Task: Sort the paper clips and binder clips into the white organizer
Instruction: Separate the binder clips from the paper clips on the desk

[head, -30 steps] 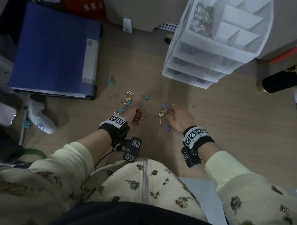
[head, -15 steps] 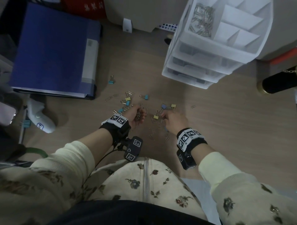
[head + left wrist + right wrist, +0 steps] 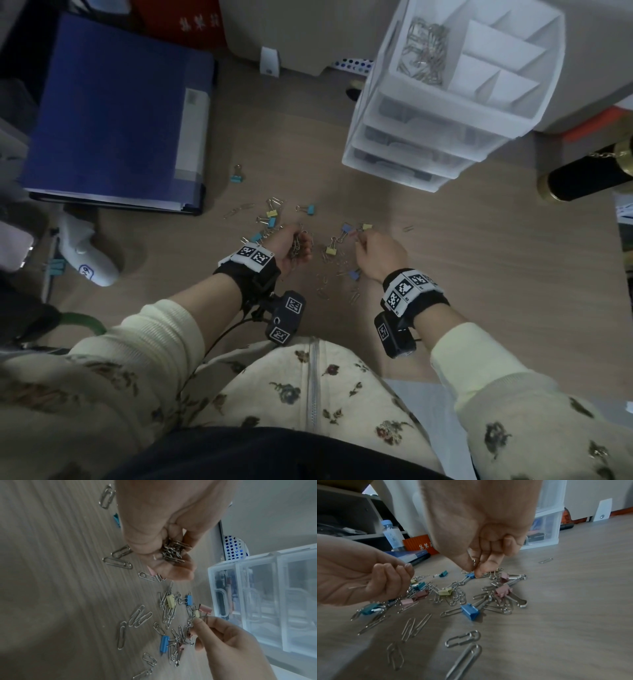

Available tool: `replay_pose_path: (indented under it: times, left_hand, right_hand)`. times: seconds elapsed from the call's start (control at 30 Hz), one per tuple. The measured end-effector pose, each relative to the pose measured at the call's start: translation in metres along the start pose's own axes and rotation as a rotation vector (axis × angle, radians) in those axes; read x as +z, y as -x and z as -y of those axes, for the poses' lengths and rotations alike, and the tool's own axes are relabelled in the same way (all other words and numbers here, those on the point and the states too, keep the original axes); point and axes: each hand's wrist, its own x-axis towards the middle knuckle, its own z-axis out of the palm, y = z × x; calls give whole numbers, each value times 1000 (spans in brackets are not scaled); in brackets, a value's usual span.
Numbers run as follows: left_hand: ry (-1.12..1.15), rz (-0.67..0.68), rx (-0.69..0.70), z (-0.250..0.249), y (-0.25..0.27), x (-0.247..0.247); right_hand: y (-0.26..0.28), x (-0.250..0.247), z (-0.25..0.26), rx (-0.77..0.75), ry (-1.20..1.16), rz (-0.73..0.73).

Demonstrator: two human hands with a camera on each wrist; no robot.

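Note:
My left hand (image 3: 295, 244) is cupped palm-up just above the floor and holds a bunch of silver paper clips (image 3: 173, 551) in its curled fingers. To its right, my right hand (image 3: 474, 567) pinches one paper clip between thumb and forefinger, low over the scattered pile of clips (image 3: 453, 595). The pile mixes silver paper clips with small binder clips, among them a yellow one (image 3: 331, 251) and a blue one (image 3: 469, 610). The white organizer (image 3: 445, 113) stands at the far right; a heap of paper clips (image 3: 423, 54) lies in its top left compartment.
A blue folder (image 3: 116, 113) lies at the far left, with a white device (image 3: 89, 253) in front of it. A black and gold cylinder (image 3: 582, 178) lies at the right edge. More binder clips (image 3: 270, 216) are strewn left of my left hand.
My right hand has shifted slightly left over the pile and now pinches a clip. The left hand has stayed in place with its bunch.

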Motion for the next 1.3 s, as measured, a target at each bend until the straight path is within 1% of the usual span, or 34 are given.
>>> replay_pose_path:
  times: [0.07, 0.13, 0.2, 0.27, 0.37, 0.43, 0.53, 0.6, 0.67, 0.73, 0.8, 0.87, 0.97, 1.1, 1.2, 1.3]
  left_hand:
    - [-13, 6, 13, 1, 2, -2]
    - [-11, 6, 17, 2, 2, -4]
    - [-2, 3, 16, 3, 2, -8]
    - [11, 14, 11, 4, 1, -10]
    - [13, 52, 5, 4, 2, -10]
    - [13, 86, -1, 3, 4, -8]
    - [21, 147, 3, 1, 10, -2]
    - [33, 172, -5, -1, 12, 0]
    - [42, 185, -12, -2, 13, -3]
    - [40, 165, -28, -3, 11, -7]
    - [30, 103, -44, -2, 9, -12]
    - [32, 59, -61, -3, 10, -17]
    - [43, 47, -64, -5, 13, -21]
    - [43, 44, -51, -6, 15, -22]
    - [20, 25, -46, -4, 13, -19]
    - [-9, 24, -60, -2, 11, -18]
  right_hand:
    - [-3, -4, 2, 14, -1, 5]
    - [-4, -10, 3, 23, -59, 11]
    - [-5, -13, 5, 3, -212, 34]
    - [-4, -14, 11, -62, -402, 77]
    - [4, -18, 30, -126, -607, 120]
    - [10, -23, 45, -177, -671, 131]
    - [14, -25, 61, -232, -693, 197]
    - [12, -24, 63, -215, -736, 212]
    - [10, -23, 62, -164, -760, 157]
    - [5, -23, 57, -89, -730, 29]
    - [-1, -21, 51, -2, -715, -20]
    - [-8, -16, 45, 37, -668, -1]
    - [-10, -8, 37, 31, -545, 29]
    - [-2, -2, 20, 110, -415, -40]
    - [9, 1, 6, 136, -222, 24]
    - [19, 11, 5, 108, -64, 103]
